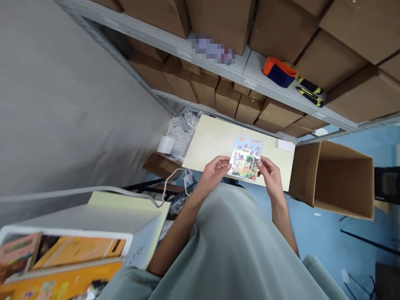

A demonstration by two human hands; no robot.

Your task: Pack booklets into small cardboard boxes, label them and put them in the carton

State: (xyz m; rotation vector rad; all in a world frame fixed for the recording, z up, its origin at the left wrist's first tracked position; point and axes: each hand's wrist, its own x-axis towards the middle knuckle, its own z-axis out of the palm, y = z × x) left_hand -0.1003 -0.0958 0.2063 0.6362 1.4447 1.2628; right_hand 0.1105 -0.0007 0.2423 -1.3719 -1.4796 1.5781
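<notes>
Both my hands hold a thin picture book (pixel 246 158) with a light blue cover, a garden scene and large printed characters. Its cover faces up toward me, over the near part of a pale yellow table (pixel 212 137). My left hand (pixel 216 170) pinches the book's lower left edge, thumb on top. On the opposite side, my right hand (pixel 268 170) grips the lower right edge, also with the thumb on the cover. The fingers beneath the book are partly hidden.
An open cardboard box (pixel 342 183) stands right of the table; a small white paper stack (pixel 285 145) lies at its right end. Shelves of brown boxes (pixel 229 98) rise behind, with box cutters (pixel 310 96) on one. A white bin of books (pixel 128 239) is at lower left.
</notes>
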